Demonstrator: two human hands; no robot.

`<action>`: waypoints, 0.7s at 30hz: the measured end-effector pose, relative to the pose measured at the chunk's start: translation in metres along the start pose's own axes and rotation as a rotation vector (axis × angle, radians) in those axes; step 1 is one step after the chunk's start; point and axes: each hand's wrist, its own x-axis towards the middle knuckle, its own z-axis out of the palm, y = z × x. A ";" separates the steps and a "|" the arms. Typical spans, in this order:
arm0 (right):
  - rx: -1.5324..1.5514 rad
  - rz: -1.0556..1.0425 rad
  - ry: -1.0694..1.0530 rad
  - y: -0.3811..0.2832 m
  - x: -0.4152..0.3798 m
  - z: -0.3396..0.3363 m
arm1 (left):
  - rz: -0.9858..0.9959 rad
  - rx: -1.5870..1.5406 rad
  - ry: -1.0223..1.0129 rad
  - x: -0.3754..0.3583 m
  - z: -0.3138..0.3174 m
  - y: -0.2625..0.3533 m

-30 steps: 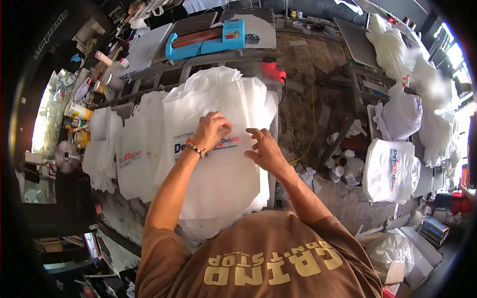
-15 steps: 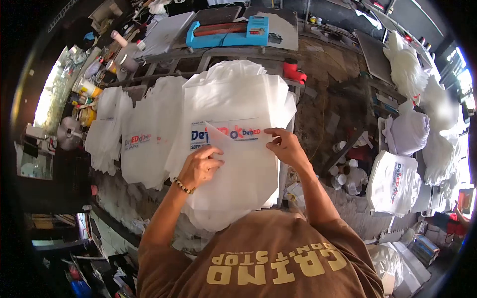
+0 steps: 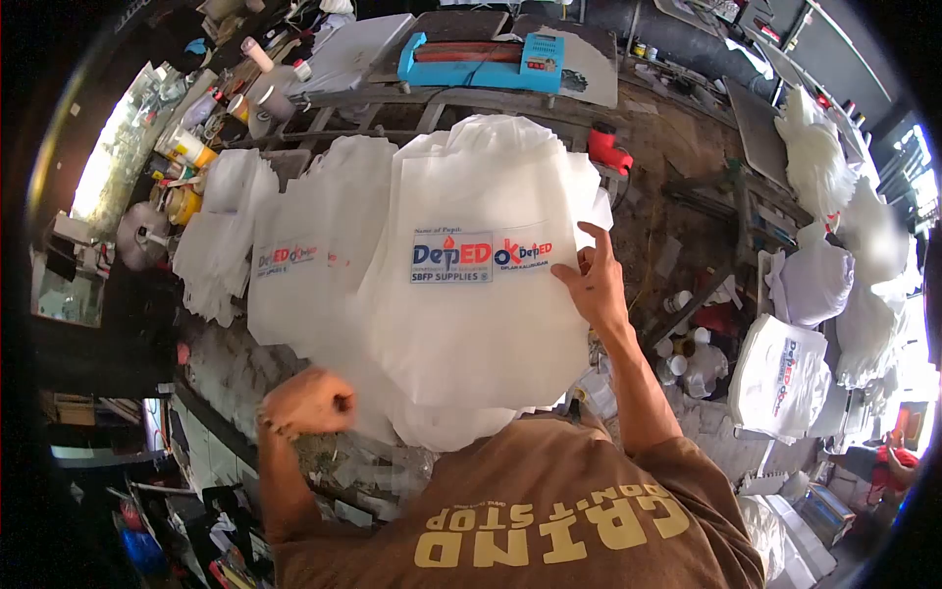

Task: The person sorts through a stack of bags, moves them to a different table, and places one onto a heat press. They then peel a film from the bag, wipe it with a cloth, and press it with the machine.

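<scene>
A stack of white plastic bags (image 3: 481,339) lies in front of me, its top bag printed "DepED" and "SBFP SUPPLIES" in blue and red. On the right edge of this stack rests my right hand (image 3: 597,283), open, thumb and index finger apart beside the print. My left hand (image 3: 309,401) is closed in a fist, low and left of the stack, slightly smeared by motion. Whitish blurred film shows near that fist, but what the fingers hold, if anything, cannot be made out. To the left, a second pile of printed bags (image 3: 294,304) lies alongside.
More white bags (image 3: 221,240) lie at the far left. Behind the stack stand a blue machine (image 3: 481,64) and a red object (image 3: 610,152). Printed bags (image 3: 780,378) and bulging white sacks (image 3: 812,275) sit at the right. A fan (image 3: 142,236) stands at the left.
My left hand has moved left and down off the stack. The folded sheet over the print is gone, showing the full print. My right hand has shifted slightly along the edge.
</scene>
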 end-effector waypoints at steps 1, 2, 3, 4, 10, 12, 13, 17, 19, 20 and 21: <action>0.022 -0.018 0.017 0.001 0.001 0.002 | -0.105 0.039 -0.003 -0.013 -0.003 -0.009; 0.041 -0.035 0.040 0.001 0.002 0.001 | -0.205 0.080 -0.006 -0.023 -0.006 -0.014; -0.018 -0.106 0.073 -0.010 -0.003 -0.002 | -0.183 0.089 -0.011 -0.030 -0.009 -0.018; -0.068 -0.076 0.065 -0.018 -0.006 -0.003 | -0.212 0.049 0.142 -0.034 -0.012 -0.022; -0.213 -0.474 0.292 -0.005 -0.018 0.009 | -0.080 0.063 0.481 0.028 -0.042 0.016; -0.088 -0.532 0.258 -0.034 -0.042 -0.016 | 0.072 0.150 0.542 0.058 -0.040 0.036; -0.022 -0.591 0.280 -0.047 -0.054 -0.037 | 0.151 0.173 0.510 0.075 -0.036 0.054; 0.256 -0.644 0.532 -0.035 -0.102 -0.136 | 0.328 -0.089 0.620 0.146 -0.032 0.132; 0.260 -0.572 0.696 -0.004 -0.136 -0.174 | 0.470 -0.514 0.512 0.178 -0.028 0.185; 0.336 -0.495 0.762 0.018 -0.154 -0.191 | 0.604 -0.425 0.515 0.202 -0.026 0.215; 0.416 -0.415 0.824 0.041 -0.172 -0.204 | 0.629 -0.409 0.497 0.221 -0.018 0.251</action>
